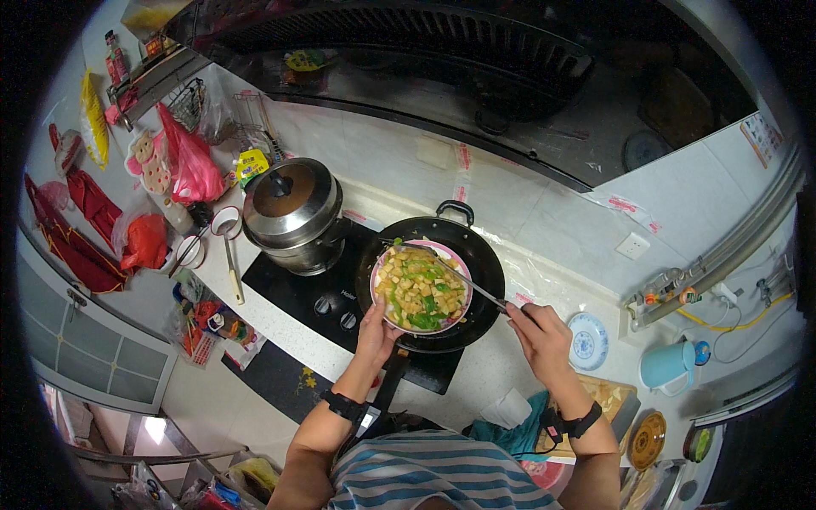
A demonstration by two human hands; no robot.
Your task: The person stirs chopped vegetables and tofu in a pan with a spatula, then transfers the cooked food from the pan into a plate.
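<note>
My left hand (377, 331) grips the near left rim of a pink-rimmed bowl (376, 278), which is over a black wok (488, 274). Diced pale yellow food with green pepper pieces (417, 287) fills the bowl. In my right hand (540, 338) is the handle of a metal spatula (472, 280). Its shaft slants across the bowl, and its head reaches the bowl's far left rim. The wok sits on a black Haier gas stove (299, 303), its long handle (392, 379) toward my body. The bowl hides much of the wok's inside.
A lidded steel pot (290, 217) stands on the left burner. A ladle (233, 261) and small bowls (190, 252) lie farther left. At right are a blue-patterned plate (588, 341), a light blue pitcher (667, 368) and a cutting board (609, 398). A range hood (446, 127) overhangs the back.
</note>
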